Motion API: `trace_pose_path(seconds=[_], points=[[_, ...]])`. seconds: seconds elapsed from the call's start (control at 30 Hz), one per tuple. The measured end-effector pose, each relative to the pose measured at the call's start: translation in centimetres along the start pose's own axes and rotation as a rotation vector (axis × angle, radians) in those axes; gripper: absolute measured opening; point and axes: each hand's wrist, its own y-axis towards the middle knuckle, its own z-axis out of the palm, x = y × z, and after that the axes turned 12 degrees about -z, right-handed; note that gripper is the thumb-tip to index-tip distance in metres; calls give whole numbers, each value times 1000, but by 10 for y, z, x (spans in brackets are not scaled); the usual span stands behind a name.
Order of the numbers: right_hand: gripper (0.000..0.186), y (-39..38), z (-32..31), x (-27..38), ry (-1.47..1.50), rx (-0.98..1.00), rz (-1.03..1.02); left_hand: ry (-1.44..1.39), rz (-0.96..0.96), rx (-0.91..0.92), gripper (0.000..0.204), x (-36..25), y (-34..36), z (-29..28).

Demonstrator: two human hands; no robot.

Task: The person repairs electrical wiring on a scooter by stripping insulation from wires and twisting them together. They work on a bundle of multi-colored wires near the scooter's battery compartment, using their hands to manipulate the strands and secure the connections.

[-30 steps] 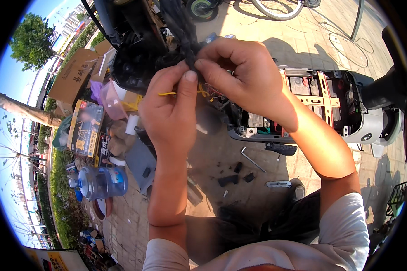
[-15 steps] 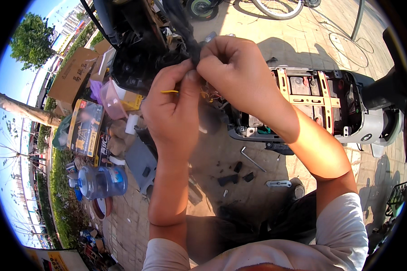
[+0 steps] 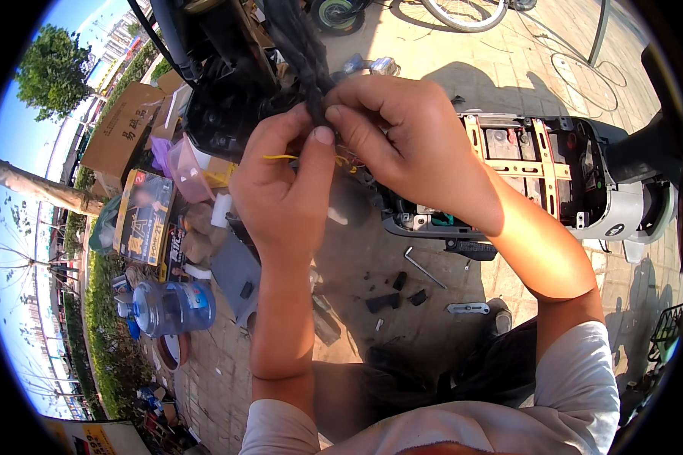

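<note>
A black wrapped wire bundle [image 3: 302, 61] hangs down from the dark vehicle front [image 3: 239, 76] at the top. Both hands pinch its lower end. My left hand [image 3: 281, 182] has thumb and forefinger closed on it from the left. Just above and to the right, my right hand [image 3: 425, 136] presses it between thumb and curled fingers. A thin yellow wire [image 3: 279, 157] sticks out across my left fingers. More thin yellow wires [image 3: 346, 161] show below the right hand, and their ends are hidden.
To the right lies an opened grey vehicle body with batteries under a tan metal frame [image 3: 520, 168]. On the paving are a hex key [image 3: 425, 269], a utility knife [image 3: 468, 309] and black scraps [image 3: 383, 302]. Boxes [image 3: 146, 216] and a water jug [image 3: 173, 307] stand left.
My right hand has shifted slightly down and right, its thumb now stretched along the bundle. The left hand moved a little left and down, still pinching. More of the bundle shows.
</note>
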Motion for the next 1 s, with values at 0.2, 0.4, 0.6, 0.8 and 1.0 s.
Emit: trace_pose_path(seconds=[0.2, 0.4, 0.6, 0.8, 1.0], points=[[13, 4, 5, 4, -208, -72, -85, 279, 288, -110, 23, 7, 0, 2], [15, 6, 13, 9, 84, -168, 308, 244, 297, -82, 24, 8, 1, 3], [20, 5, 13, 0, 715, -189, 723, 96, 127, 11, 21, 8, 4, 2], [18, 1, 12, -5, 1046, -253, 769, -244, -110, 216, 21, 12, 11, -4], [17, 2, 7, -3, 1106, -240, 881, -377, -143, 286, 24, 17, 14, -4]])
